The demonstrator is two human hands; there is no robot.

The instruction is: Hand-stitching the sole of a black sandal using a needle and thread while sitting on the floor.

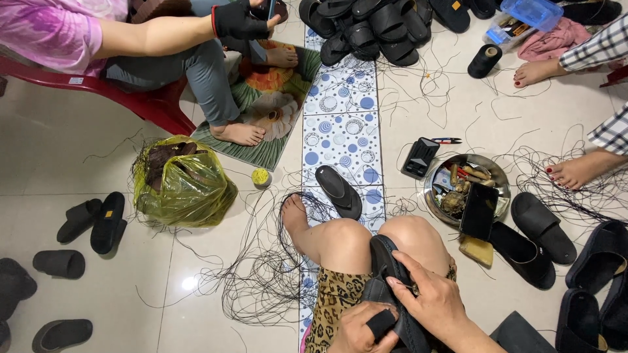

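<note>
Black slipper (392,287) looks light, rubbery, bendy; left hand (360,330) wraps its strap, right hand (435,304) pinches the edge — best held there.

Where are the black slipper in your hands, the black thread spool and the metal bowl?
black slipper (386,261): head view, on its upper strap near the knee.
black thread spool (484,62): head view, on the spool's side.
metal bowl (500,176): head view, on its bare right rim.

Both hands low at the lap — left hand (358,329) curled, right hand (428,297) gripping.
</note>
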